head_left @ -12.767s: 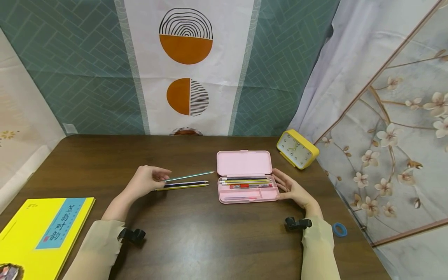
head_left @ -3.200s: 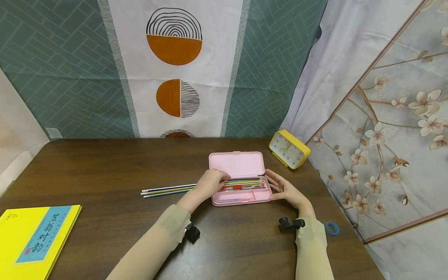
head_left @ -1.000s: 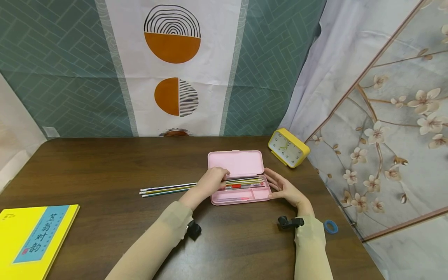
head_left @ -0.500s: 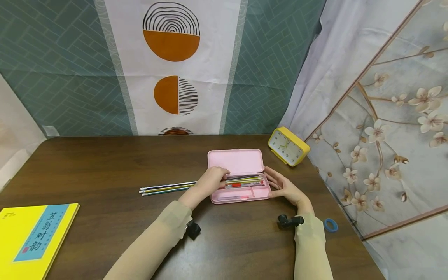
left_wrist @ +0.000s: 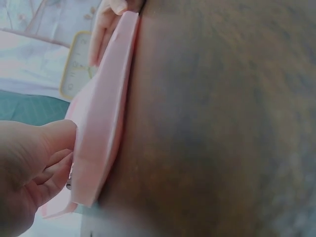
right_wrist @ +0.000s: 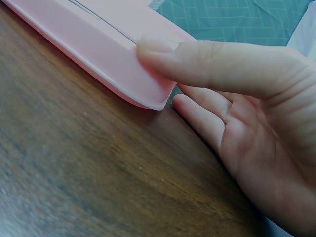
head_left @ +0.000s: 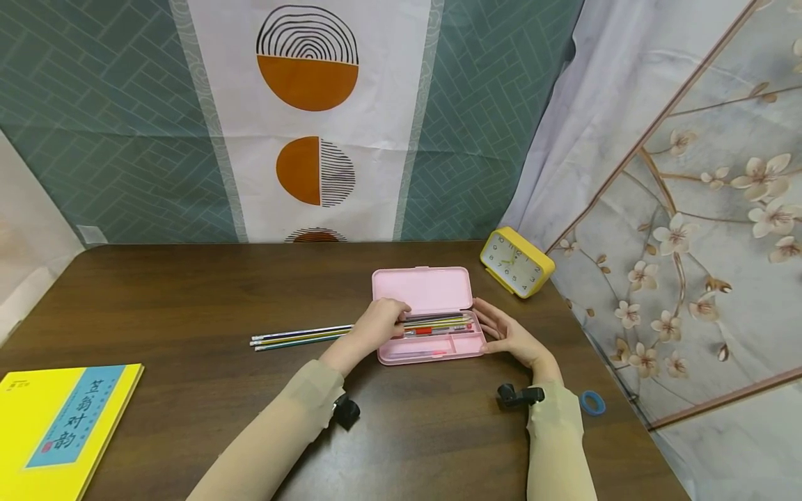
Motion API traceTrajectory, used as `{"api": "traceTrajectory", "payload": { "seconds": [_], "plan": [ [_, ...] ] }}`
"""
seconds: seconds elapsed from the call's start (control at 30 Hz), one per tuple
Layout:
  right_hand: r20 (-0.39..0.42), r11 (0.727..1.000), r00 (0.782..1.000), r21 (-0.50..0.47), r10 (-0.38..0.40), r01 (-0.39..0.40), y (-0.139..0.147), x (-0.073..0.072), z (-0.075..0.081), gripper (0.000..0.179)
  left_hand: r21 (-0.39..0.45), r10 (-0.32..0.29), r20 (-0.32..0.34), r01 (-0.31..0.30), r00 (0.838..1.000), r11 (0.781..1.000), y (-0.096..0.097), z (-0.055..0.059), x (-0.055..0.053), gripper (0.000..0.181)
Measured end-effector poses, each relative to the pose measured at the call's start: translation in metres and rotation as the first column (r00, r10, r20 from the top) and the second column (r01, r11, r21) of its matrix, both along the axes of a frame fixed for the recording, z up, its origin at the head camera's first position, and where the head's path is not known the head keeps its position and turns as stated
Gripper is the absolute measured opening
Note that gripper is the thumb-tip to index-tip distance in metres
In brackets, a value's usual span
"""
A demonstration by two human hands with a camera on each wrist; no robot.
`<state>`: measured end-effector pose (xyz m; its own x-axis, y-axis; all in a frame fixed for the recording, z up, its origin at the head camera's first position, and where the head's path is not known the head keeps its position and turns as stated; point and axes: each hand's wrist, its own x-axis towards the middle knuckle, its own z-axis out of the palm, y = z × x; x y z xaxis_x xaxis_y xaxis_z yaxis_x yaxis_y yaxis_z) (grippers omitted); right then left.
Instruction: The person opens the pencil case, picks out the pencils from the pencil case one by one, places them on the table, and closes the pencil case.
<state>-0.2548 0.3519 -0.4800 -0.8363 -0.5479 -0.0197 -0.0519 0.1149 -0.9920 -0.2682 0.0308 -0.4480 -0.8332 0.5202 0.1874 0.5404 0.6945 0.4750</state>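
Note:
The pink pencil case [head_left: 422, 291] lies with its lid raised on the wooden table, with several pencils [head_left: 438, 319] and a red pen [head_left: 432, 330] inside. My left hand [head_left: 378, 324] reaches over the case's left end, finger and thumb pinching at the pencils; in the left wrist view a dark pencil end [left_wrist: 69, 185] shows at the fingertips. My right hand [head_left: 516, 341] grips the case's right end, thumb [right_wrist: 158, 52] at the near corner and fingers along the side. Left of the case, 3 loose pencils [head_left: 294, 337] lie together, partly hidden by the left wrist.
A yellow alarm clock [head_left: 516, 262] stands behind the case to the right. The yellow book [head_left: 75, 424] lies at the left front. A blue ring of tape [head_left: 592, 403] lies beside the right sleeve. Patterned cloth [head_left: 432, 139] hangs at the table's back edge.
Since 12.8 s ago, the left hand has moved right from the loose pencils to the case. The teal pencil it held lies with the others. Lately, pencils inside shifted slightly.

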Motion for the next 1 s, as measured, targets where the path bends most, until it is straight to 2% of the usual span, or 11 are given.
{"api": "traceTrajectory", "payload": {
  "seconds": [0.23,0.47,0.73,0.83,1.0],
  "plan": [
    [-0.004,1.0,1.0,-0.002,0.005,-0.005,0.0,0.0,-0.001,0.101,0.032,-0.001,0.004,0.001,1.0,1.0,-0.005,0.014,0.005,0.028],
    [-0.021,1.0,1.0,-0.004,0.017,-0.017,0.0,-0.001,-0.003,0.1,0.037,-0.017,-0.027,0.018,0.999,0.999,-0.019,0.031,0.008,0.027],
    [-0.028,1.0,1.0,0.003,0.01,-0.01,0.001,0.0,-0.002,0.101,0.041,-0.053,-0.068,0.056,0.996,0.998,-0.044,0.053,0.012,0.024],
    [-0.037,1.0,0.999,0.005,0.012,-0.012,0.001,0.0,-0.002,0.101,0.046,-0.057,-0.06,0.06,0.997,0.997,-0.055,0.06,0.015,0.025],
    [-0.041,1.0,0.999,0.004,0.016,-0.015,0.001,-0.001,-0.003,0.1,0.06,-0.054,-0.041,0.057,0.998,0.997,-0.077,0.063,0.019,0.025]
  ]
}}
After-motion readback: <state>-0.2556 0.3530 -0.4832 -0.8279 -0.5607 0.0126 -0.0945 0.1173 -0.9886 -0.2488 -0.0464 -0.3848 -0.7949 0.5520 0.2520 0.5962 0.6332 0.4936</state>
